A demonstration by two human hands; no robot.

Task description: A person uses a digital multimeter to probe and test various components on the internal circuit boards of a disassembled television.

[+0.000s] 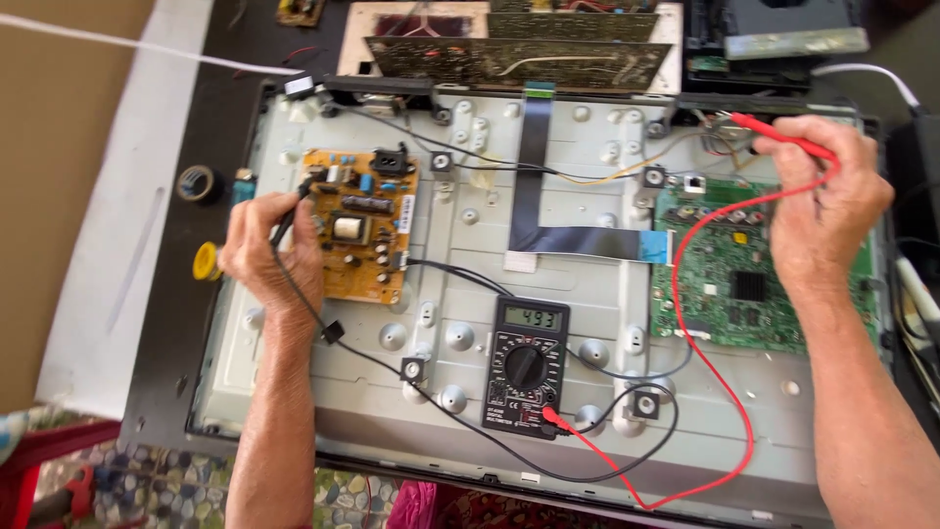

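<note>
My left hand (pixel 266 250) grips a black test probe (pixel 289 217) whose tip touches the left edge of a yellow-brown power board (pixel 364 257). My right hand (pixel 827 201) holds a red test probe (pixel 778 134), its tip pointing left at a bunch of wires near the top of a green main board (pixel 720 279). Both leads, black and red, run down to a black multimeter (pixel 527 366) lying on the grey metal back panel (pixel 548 304) of an opened flat television. The meter's screen is lit with digits.
A black flat ribbon cable (pixel 534 186) crosses the panel between the boards. More circuit boards (pixel 509 54) lie behind the top edge. A tape roll (pixel 197 182) and a yellow spool (pixel 206 261) sit on the black frame at left. A white sheet (pixel 127 245) lies further left.
</note>
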